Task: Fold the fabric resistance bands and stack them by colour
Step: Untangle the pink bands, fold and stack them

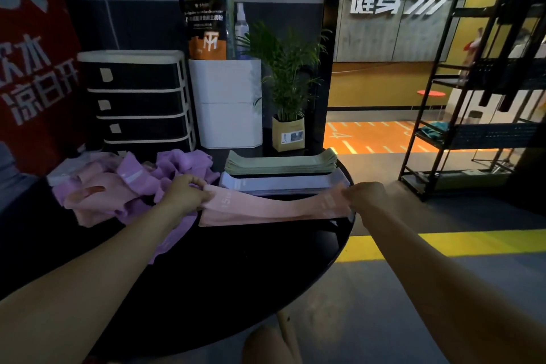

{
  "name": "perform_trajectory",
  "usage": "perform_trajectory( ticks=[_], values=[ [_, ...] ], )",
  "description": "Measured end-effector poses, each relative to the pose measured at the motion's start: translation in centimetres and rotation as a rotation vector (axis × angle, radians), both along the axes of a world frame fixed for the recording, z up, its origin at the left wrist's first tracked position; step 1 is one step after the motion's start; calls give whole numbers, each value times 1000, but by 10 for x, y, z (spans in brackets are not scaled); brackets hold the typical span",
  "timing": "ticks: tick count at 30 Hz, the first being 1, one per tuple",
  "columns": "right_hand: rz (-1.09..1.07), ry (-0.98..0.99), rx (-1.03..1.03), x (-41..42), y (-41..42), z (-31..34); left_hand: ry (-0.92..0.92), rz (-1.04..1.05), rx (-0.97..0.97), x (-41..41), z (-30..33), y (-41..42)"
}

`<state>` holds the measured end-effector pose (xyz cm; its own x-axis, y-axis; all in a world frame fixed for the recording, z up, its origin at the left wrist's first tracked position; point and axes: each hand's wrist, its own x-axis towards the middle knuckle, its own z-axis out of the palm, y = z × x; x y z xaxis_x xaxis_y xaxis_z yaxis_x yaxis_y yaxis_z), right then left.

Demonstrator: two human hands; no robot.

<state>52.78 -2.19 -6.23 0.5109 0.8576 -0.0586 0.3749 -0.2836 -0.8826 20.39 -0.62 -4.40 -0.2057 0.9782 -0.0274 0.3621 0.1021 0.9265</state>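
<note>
While green stack [280,163] lies behind, both hands [186,192] [366,196] pinch pink band [271,207] ends.

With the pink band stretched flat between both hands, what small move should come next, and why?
Probably lower the pink band flat onto the bare table in front of the grey stack. The left hand and right hand pinch its two ends, and it looks already flattened. Green and grey each have a stack, but I see no pink stack yet, so this band would start one.
</note>
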Motion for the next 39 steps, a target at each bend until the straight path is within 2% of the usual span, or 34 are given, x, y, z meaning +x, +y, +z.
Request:
perform_trajectory(
  ticks=[4, 8, 15, 20, 23, 26, 29, 39],
  values=[
    [-3, -164, 51, -5, -3, -12, 294, -10, 93, 4, -14, -2],
    [-10, -229, 111, -6, -4, -27, 405, -3, 116, 6, -27, -3],
    [-52, -313, 134, -11, -3, -40, 380, 27, 150, 3, -45, -4],
    [-91, -522, 156, -26, -13, -31, 338, 5, 198, 0, -53, -4],
    [41, -611, 255, -54, -17, -20, 334, 11, 220, 0, -56, -4],
    [311, -561, 304, -92, -18, -21, 304, 12, 234, 0, -59, -5],
    [451, -557, 308, -117, -20, -33, 268, 2, 246, -1, -63, -4],
    [520, -681, 247, -121, -19, -44, 258, 4, 336, -3, -67, -8]
  ],
)
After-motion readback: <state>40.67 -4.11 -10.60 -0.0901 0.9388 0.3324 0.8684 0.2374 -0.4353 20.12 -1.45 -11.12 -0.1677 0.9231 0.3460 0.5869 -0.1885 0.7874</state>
